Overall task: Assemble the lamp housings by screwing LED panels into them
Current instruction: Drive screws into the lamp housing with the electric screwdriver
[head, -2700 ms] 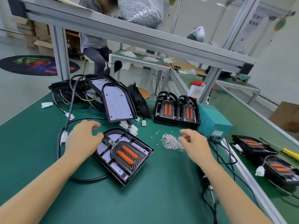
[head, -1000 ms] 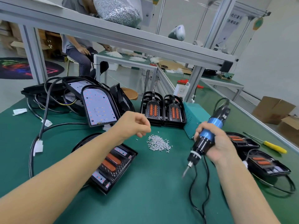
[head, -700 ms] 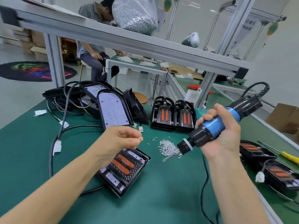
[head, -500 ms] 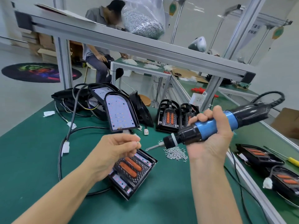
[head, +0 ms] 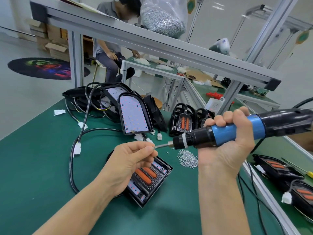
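A black lamp housing [head: 149,179] with orange strips and an LED panel lies on the green table [head: 42,167], partly under my left hand [head: 130,163]. That hand pinches a small screw [head: 153,147] at the bit tip of a blue-and-black electric screwdriver [head: 237,131]. My right hand [head: 228,146] grips the screwdriver, which is held level and points left. A heap of loose screws [head: 187,160] lies just right of the housing.
A housing with a white LED panel [head: 134,116] leans against a pile of black housings and cables [head: 94,100]. Two upright housings [head: 186,122] stand behind the screws, and more housings [head: 277,168] lie at the right. An aluminium frame bar [head: 152,43] crosses overhead.
My right hand picked up the screwdriver and raised it level, its bit pointing left. My left hand left the housing, went to the screw heap, then brought its pinched fingertips to the bit tip.
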{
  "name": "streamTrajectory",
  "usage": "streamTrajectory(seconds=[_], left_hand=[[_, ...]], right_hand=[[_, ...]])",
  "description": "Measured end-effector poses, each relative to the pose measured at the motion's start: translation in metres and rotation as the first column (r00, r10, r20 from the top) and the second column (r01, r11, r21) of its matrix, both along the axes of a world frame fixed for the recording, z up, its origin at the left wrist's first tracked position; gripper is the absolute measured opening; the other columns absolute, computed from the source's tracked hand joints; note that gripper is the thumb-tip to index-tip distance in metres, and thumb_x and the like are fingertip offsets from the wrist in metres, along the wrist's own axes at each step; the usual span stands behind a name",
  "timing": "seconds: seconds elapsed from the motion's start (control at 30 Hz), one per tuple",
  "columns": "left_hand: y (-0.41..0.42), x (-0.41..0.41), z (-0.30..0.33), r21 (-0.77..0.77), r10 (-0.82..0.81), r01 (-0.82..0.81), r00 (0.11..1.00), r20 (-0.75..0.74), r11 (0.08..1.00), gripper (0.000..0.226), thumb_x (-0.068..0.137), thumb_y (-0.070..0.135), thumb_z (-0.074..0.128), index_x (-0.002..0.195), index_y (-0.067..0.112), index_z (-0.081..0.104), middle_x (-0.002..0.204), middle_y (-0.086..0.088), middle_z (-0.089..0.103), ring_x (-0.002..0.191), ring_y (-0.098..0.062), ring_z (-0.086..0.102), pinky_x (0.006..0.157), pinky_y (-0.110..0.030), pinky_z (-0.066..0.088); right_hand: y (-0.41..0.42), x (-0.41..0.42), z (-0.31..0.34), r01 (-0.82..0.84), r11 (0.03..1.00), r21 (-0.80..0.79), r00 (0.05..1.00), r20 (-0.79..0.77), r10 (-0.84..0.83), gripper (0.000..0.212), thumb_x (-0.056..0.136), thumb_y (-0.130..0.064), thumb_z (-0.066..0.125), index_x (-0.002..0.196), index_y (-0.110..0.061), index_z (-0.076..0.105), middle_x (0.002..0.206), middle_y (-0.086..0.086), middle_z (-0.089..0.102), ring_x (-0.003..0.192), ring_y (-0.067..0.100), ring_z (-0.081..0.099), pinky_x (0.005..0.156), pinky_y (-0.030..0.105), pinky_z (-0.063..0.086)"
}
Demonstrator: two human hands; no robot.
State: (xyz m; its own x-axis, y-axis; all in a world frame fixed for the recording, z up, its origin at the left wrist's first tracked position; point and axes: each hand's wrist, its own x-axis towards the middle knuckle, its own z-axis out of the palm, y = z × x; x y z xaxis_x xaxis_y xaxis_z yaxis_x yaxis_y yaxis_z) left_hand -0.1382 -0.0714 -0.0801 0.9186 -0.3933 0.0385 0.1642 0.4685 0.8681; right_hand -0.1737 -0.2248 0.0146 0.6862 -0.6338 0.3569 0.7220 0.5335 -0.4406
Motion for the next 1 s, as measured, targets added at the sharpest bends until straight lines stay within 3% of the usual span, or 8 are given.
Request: streamTrajectory(seconds=[0.47,0.6,0.7,0.77,0.9,1.0], left_hand=[[-0.01,-0.004,-0.003,-0.138,0.009,-0.025,0.993,-0.116,0.99,0.013,0.07,0.011,0.064,0.071,0.01,0.077,0.067,-0.007,0.067,0.055,-0.011,0.06,0.054,-0.019,0.052],[-0.01,-0.001,-0.003,-0.154,0.085,-0.106,0.987,-0.136,0.982,0.013,0.07,0.009,0.064,0.07,0.01,0.077,0.067,-0.007,0.068,0.055,-0.01,0.06,0.054,-0.018,0.052],[-0.007,0.004,-0.005,-0.151,0.145,-0.169,0.977,-0.156,0.974,0.011,0.069,0.008,0.063,0.073,0.005,0.074,0.065,-0.008,0.068,0.053,-0.01,0.06,0.052,-0.018,0.052],[-0.005,0.004,-0.007,-0.154,0.16,-0.186,0.973,-0.168,0.97,0.013,0.068,0.007,0.063,0.078,0.002,0.069,0.065,-0.009,0.067,0.053,-0.011,0.06,0.052,-0.018,0.052],[-0.006,0.006,-0.006,-0.165,0.167,-0.189,0.977,-0.134,0.968,0.01,0.07,0.007,0.063,0.071,0.006,0.073,0.066,-0.008,0.067,0.054,-0.011,0.06,0.053,-0.018,0.052],[-0.005,0.009,-0.007,-0.162,0.181,-0.201,0.975,-0.128,0.966,0.01,0.07,0.008,0.064,0.071,0.007,0.074,0.067,-0.008,0.068,0.055,-0.011,0.06,0.054,-0.018,0.052]], right_hand=[[0.002,0.0,-0.009,0.021,1.0,-0.003,1.0,0.016,-0.021,0.021,0.074,-0.008,0.057,0.09,-0.02,0.053,0.059,-0.007,0.048,0.05,0.007,0.047,0.055,0.021,0.046],[0.002,-0.005,-0.016,-0.015,0.992,-0.126,1.0,-0.012,0.013,0.027,0.077,-0.006,0.058,0.098,-0.023,0.052,0.067,-0.006,0.054,0.064,0.011,0.055,0.073,0.024,0.049],[-0.004,-0.009,-0.021,-0.146,0.966,-0.212,0.987,-0.091,0.13,0.038,0.075,-0.002,0.064,0.105,-0.024,0.056,0.079,-0.005,0.06,0.077,0.013,0.062,0.085,0.028,0.05],[-0.007,-0.009,-0.023,-0.198,0.966,-0.165,0.977,-0.115,0.181,0.041,0.072,0.0,0.066,0.106,-0.022,0.058,0.079,-0.004,0.06,0.076,0.013,0.062,0.086,0.029,0.051],[-0.002,-0.004,-0.028,-0.127,0.992,0.023,0.985,-0.114,0.129,0.033,0.072,0.0,0.064,0.096,-0.023,0.056,0.072,-0.004,0.056,0.064,0.01,0.058,0.081,0.027,0.052],[0.004,-0.002,-0.032,-0.094,0.995,0.015,0.991,-0.098,0.096,0.035,0.071,-0.002,0.064,0.095,-0.023,0.053,0.069,-0.004,0.056,0.063,0.01,0.059,0.074,0.024,0.054]])
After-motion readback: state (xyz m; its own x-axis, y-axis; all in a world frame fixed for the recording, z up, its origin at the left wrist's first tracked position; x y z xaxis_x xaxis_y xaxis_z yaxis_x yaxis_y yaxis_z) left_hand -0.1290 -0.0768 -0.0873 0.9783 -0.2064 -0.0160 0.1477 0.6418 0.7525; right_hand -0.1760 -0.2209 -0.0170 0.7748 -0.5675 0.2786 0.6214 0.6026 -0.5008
